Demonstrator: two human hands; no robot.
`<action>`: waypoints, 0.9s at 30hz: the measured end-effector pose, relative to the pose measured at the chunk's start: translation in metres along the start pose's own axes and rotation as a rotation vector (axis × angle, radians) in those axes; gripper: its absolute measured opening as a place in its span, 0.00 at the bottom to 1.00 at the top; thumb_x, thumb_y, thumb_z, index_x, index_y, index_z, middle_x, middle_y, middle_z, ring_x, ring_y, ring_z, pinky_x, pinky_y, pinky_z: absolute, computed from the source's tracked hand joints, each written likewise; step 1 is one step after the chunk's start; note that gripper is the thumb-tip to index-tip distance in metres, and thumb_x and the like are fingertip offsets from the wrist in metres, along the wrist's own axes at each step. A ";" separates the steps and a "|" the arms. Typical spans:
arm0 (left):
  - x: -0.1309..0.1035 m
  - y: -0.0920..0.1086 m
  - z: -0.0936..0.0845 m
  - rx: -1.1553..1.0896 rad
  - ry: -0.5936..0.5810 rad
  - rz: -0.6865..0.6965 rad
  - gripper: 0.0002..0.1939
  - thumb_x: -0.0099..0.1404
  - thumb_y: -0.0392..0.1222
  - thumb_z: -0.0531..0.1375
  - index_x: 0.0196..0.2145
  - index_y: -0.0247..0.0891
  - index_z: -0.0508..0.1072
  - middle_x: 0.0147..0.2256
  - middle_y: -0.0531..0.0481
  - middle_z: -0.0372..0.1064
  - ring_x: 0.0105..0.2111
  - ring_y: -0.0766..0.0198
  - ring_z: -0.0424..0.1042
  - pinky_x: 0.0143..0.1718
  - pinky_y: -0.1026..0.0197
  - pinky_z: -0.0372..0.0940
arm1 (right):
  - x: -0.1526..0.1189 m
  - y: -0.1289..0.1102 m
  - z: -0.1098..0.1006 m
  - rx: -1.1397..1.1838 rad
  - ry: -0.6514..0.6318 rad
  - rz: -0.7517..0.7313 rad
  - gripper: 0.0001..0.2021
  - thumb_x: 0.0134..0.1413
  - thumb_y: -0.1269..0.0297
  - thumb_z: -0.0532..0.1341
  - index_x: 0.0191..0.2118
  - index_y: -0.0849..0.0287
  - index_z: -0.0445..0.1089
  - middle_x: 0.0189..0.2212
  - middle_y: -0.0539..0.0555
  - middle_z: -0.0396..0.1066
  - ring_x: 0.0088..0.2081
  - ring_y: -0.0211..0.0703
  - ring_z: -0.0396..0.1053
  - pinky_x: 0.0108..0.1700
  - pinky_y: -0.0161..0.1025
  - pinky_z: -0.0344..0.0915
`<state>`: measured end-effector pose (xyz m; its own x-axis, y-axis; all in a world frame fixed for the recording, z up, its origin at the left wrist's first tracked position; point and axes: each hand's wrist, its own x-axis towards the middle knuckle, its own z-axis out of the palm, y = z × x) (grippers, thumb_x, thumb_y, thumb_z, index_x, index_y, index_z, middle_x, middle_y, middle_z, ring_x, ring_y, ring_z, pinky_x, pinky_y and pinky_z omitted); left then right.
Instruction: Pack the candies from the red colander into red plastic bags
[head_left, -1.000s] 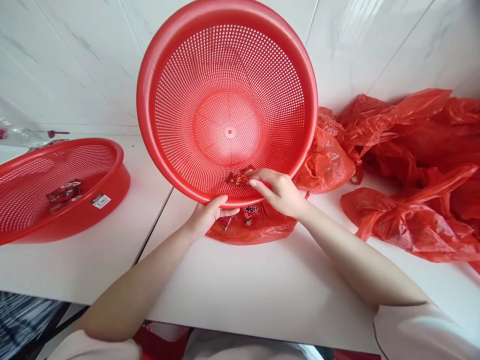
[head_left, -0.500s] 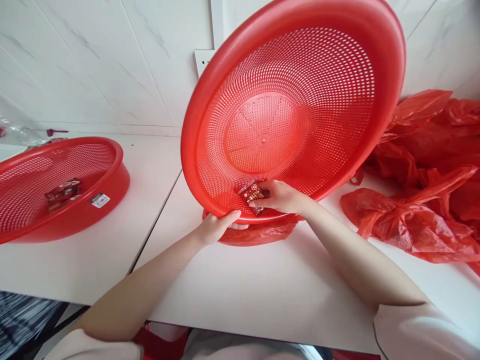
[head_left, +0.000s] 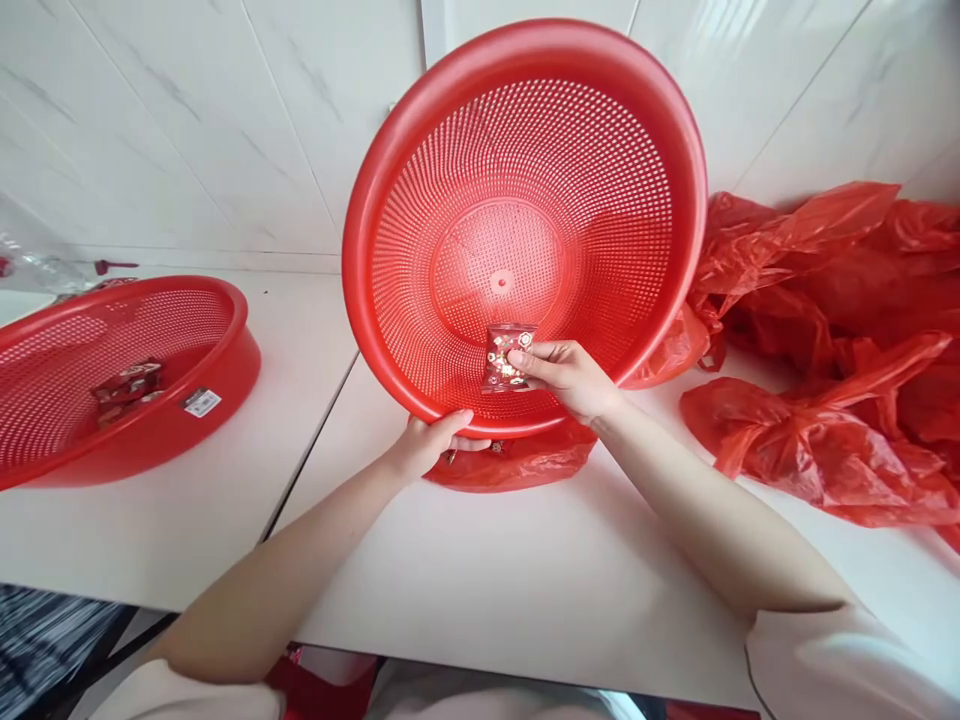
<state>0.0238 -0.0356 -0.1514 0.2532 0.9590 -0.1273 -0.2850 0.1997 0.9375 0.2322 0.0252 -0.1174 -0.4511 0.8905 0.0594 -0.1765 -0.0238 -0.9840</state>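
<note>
A large red plastic basket (head_left: 360,250) with a mesh wall is tipped toward me, its open mouth facing my body. My left hand (head_left: 431,445) grips its lower rim, thumb on the inside edge and fingers beneath. Inside the mouth, my right hand (head_left: 574,380) pinches a small dark red printed packet (head_left: 501,355) between thumb and fingers. No other packet shows in this basket. Below the rim, a red plastic bag (head_left: 525,470) lies on the white table, partly covered by the basket, with a few printed packets just visible near my left fingers.
Another red mesh basket (head_left: 244,340) stands at the left with a few dark red packets (head_left: 127,385) in it. Crumpled red plastic bags (head_left: 840,430) are heaped at the right. A tiled wall (head_left: 187,130) rises behind the white table (head_left: 480,580).
The tipped basket has swung lower and to the left, looking less steeply raised. My right hand has lifted the packet off the basket's lower wall. My left hand stays on the rim.
</note>
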 end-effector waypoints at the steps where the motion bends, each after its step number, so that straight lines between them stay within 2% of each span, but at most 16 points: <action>1: 0.001 -0.001 -0.002 0.002 -0.005 0.003 0.15 0.60 0.40 0.65 0.45 0.35 0.73 0.52 0.41 0.71 0.52 0.45 0.71 0.44 0.45 0.75 | 0.000 0.000 0.000 -0.007 0.013 -0.010 0.15 0.48 0.51 0.69 0.39 0.55 0.80 0.39 0.55 0.79 0.42 0.47 0.77 0.48 0.44 0.73; 12: 0.004 -0.001 -0.007 0.010 -0.020 0.020 0.18 0.61 0.41 0.63 0.49 0.37 0.73 0.53 0.42 0.71 0.51 0.46 0.72 0.46 0.43 0.74 | -0.002 0.003 0.003 -0.127 0.064 -0.103 0.13 0.50 0.51 0.68 0.36 0.56 0.80 0.35 0.53 0.80 0.39 0.47 0.77 0.46 0.45 0.72; 14: 0.005 0.000 -0.007 0.008 -0.012 0.021 0.20 0.61 0.40 0.63 0.52 0.39 0.72 0.53 0.43 0.71 0.52 0.46 0.71 0.45 0.44 0.75 | -0.001 0.004 0.002 -0.119 0.082 -0.085 0.15 0.50 0.50 0.67 0.35 0.57 0.80 0.34 0.54 0.80 0.37 0.47 0.77 0.41 0.42 0.74; 16: 0.005 0.002 -0.008 0.007 -0.001 0.031 0.21 0.62 0.40 0.63 0.53 0.41 0.71 0.54 0.44 0.70 0.52 0.46 0.71 0.45 0.45 0.75 | 0.001 0.005 0.002 -0.055 0.142 -0.053 0.17 0.51 0.48 0.66 0.37 0.57 0.78 0.35 0.54 0.79 0.36 0.46 0.78 0.31 0.36 0.74; 18: 0.006 0.003 -0.009 0.005 0.003 0.044 0.22 0.62 0.39 0.63 0.55 0.42 0.70 0.55 0.44 0.70 0.53 0.46 0.70 0.45 0.45 0.75 | 0.004 0.005 0.001 0.049 0.205 -0.013 0.18 0.51 0.46 0.65 0.41 0.55 0.75 0.39 0.54 0.78 0.35 0.45 0.78 0.23 0.32 0.71; 19: 0.006 0.004 -0.010 0.002 0.001 0.049 0.22 0.62 0.40 0.63 0.55 0.42 0.70 0.55 0.44 0.69 0.53 0.46 0.70 0.46 0.45 0.75 | 0.005 0.005 0.000 0.097 0.220 -0.002 0.19 0.51 0.47 0.65 0.42 0.55 0.73 0.42 0.54 0.78 0.36 0.45 0.78 0.23 0.32 0.71; 21: 0.006 0.005 -0.011 -0.001 -0.001 0.056 0.22 0.62 0.40 0.63 0.54 0.43 0.70 0.55 0.44 0.69 0.54 0.46 0.70 0.47 0.44 0.74 | 0.006 0.005 0.000 0.146 0.200 -0.007 0.19 0.50 0.50 0.67 0.44 0.54 0.72 0.46 0.54 0.76 0.39 0.44 0.78 0.30 0.33 0.75; 24: 0.007 0.006 -0.012 -0.002 0.007 0.058 0.18 0.62 0.40 0.63 0.50 0.40 0.72 0.53 0.43 0.71 0.53 0.45 0.70 0.48 0.43 0.73 | 0.006 0.006 -0.001 0.099 0.155 -0.058 0.20 0.48 0.53 0.69 0.46 0.55 0.72 0.45 0.54 0.76 0.44 0.44 0.77 0.43 0.37 0.75; 27: 0.007 0.006 -0.012 -0.003 0.003 0.055 0.15 0.61 0.40 0.64 0.47 0.38 0.74 0.52 0.43 0.72 0.53 0.45 0.71 0.48 0.43 0.73 | 0.006 0.007 -0.002 0.025 0.174 -0.055 0.20 0.45 0.53 0.70 0.44 0.56 0.75 0.44 0.55 0.77 0.44 0.44 0.76 0.44 0.39 0.75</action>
<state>0.0127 -0.0250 -0.1507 0.2343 0.9692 -0.0760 -0.3014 0.1468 0.9421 0.2295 0.0312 -0.1244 -0.2827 0.9558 0.0806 -0.2194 0.0173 -0.9755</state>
